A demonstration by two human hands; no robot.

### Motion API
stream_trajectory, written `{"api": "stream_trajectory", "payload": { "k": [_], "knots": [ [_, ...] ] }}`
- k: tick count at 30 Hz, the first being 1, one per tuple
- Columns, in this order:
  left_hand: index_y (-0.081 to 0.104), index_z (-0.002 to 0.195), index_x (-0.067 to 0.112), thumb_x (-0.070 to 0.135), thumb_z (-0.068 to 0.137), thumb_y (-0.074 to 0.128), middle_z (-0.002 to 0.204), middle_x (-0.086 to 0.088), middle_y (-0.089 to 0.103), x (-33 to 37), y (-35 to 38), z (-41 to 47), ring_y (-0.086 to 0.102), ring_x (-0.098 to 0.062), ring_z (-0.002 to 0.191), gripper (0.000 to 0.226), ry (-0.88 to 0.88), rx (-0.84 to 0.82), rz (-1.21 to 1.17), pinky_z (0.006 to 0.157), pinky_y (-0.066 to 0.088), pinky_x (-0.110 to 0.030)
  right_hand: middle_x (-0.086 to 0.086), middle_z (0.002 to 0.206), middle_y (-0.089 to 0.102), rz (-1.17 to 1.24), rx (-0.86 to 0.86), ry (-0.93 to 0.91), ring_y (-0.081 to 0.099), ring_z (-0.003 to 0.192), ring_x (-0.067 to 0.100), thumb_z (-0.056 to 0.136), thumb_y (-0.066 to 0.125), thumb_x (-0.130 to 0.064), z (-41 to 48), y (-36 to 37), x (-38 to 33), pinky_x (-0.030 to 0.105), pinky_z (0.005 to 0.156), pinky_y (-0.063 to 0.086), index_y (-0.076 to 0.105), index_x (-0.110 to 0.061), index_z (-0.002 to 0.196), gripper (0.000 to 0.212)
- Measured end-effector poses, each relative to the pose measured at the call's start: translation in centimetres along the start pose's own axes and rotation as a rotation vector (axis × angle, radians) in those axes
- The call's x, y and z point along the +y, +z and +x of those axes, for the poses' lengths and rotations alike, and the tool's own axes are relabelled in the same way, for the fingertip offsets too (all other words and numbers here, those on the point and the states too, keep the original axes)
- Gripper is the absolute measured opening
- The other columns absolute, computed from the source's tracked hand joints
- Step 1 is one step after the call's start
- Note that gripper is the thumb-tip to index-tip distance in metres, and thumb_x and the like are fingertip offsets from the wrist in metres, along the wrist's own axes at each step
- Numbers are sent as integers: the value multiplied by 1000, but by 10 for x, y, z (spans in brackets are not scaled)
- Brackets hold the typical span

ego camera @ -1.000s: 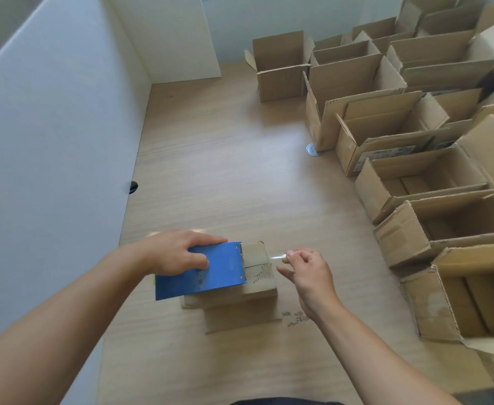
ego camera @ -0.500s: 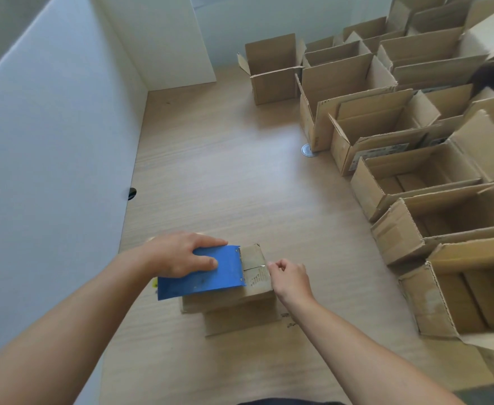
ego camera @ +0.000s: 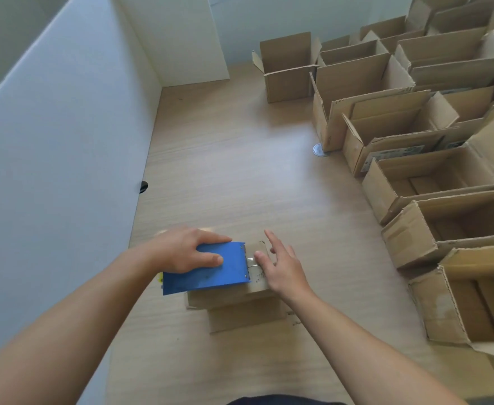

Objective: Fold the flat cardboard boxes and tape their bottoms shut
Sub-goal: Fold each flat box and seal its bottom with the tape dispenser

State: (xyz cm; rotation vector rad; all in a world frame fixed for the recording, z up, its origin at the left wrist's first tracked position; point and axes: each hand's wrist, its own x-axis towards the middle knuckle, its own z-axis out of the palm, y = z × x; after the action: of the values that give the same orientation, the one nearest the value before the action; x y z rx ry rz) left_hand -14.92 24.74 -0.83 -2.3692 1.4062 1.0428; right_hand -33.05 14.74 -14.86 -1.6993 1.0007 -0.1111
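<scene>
**Now: tape end pinned to the box bottom**

So, the box (ego camera: pixel 231 296) sits bottom-up on the table (ego camera: pixel 225 171) just in front of me, with one flap (ego camera: pixel 245 317) splayed flat on the wood toward the camera. The left hand (ego camera: pixel 187 249) grasps the blue dispenser (ego camera: pixel 210 273). Its thumb lies on top of the plate and its fingers curl over the far edge. The tool rests on the left half of the box, toothed edge facing right. I judge that hold does two jobs: it draws the strip taut and it weighs the bottom panels down so the seam stays closed.

The right hand (ego camera: pixel 280 267) is released and grasps nothing. Its fingers (ego camera: pixel 260 255) are straight and spread, pressing the clear tape (ego camera: pixel 251 263) onto the cardboard just beside the teeth. Pressing there should anchor the strip before the dispenser is drawn along the seam or the tape is cut. The tape is thin and glossy, so I can't tell how far it runs past the box edge.

Along the right stands a row of open boxes (ego camera: pixel 432 176), mouths up and top panels raised. The near ones hold only their own folded bottom panels.
</scene>
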Motion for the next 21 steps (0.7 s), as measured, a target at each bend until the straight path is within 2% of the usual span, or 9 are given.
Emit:
{"api": "stream_trajectory", "payload": {
  "k": [3, 9, 12, 16, 19, 21],
  "knots": [
    [40, 139, 58, 53, 93, 57, 139, 21, 50, -9, 1, -7, 48, -10, 122, 49, 47, -12, -58, 103, 38, -30, -1, 134, 54, -76, -43, -70, 50, 124, 20, 101, 47, -45, 4, 0, 5, 32, 103, 37, 29, -46, 151, 54],
    [44, 132, 62, 59, 86, 58, 117, 27, 52, -33, -2, -14, 51, -7, 112, 49, 66, -49, -98, 101, 40, -30, -8, 145, 53, -138, -28, -102, 48, 132, 19, 101, 45, -47, 7, 0, 7, 37, 107, 40, 37, -46, 148, 48],
    [46, 122, 65, 59, 84, 61, 123, 27, 55, -60, -4, -25, 52, -1, 114, 41, 39, -76, -185, 102, 40, -27, -11, 144, 53, -135, -9, -120, 51, 130, 17, 101, 47, -46, 7, 0, 8, 36, 106, 41, 42, -43, 145, 45],
    [53, 121, 60, 38, 94, 65, 118, 35, 58, -89, -1, -39, 53, 17, 104, 37, 30, -85, -298, 92, 40, -11, -11, 147, 51, -179, -10, -132, 48, 134, 18, 102, 47, -43, 7, -1, 6, 31, 106, 37, 43, -40, 146, 44],
    [57, 124, 55, 35, 94, 65, 115, 33, 62, -102, 1, -46, 56, 17, 98, 37, 20, -99, -355, 81, 41, -9, -10, 147, 51, -181, -8, -135, 47, 134, 18, 102, 47, -43, 7, -2, 5, 30, 106, 36, 43, -40, 146, 45],
    [57, 125, 54, 35, 94, 65, 111, 36, 63, -111, 2, -50, 59, 15, 98, 37, 9, -115, -383, 82, 41, -11, -7, 142, 56, -179, -6, -133, 50, 131, 20, 102, 48, -41, 5, -1, 4, 31, 103, 38, 43, -39, 146, 44]
  ]
}}
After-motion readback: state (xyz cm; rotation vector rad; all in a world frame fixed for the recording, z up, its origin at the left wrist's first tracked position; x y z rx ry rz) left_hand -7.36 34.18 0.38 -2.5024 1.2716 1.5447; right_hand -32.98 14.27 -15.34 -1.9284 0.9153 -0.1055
